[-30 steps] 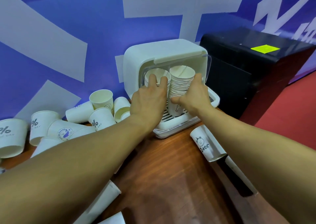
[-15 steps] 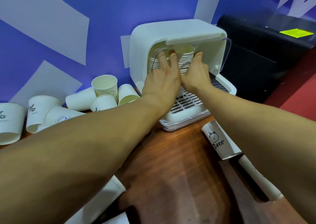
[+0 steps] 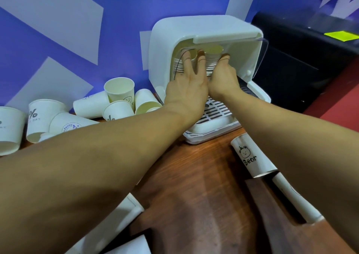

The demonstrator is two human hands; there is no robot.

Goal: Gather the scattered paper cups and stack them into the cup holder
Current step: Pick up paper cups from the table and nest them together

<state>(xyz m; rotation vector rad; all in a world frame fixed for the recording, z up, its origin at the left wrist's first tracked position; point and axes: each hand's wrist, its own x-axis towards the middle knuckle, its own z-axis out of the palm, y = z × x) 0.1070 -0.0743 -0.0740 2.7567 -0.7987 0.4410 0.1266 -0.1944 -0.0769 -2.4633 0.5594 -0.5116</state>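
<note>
Paper-cup stacks [image 3: 212, 61] stand inside the white cup holder [image 3: 194, 26]. The left hand [image 3: 186, 86] presses straight fingers against the left one, and the right hand [image 3: 223, 77] curls round the right one. Loose paper cups [image 3: 118, 90] lie left on the wooden table [image 3: 194, 185], and a "Bear" cup [image 3: 250, 156] lies right.
</note>
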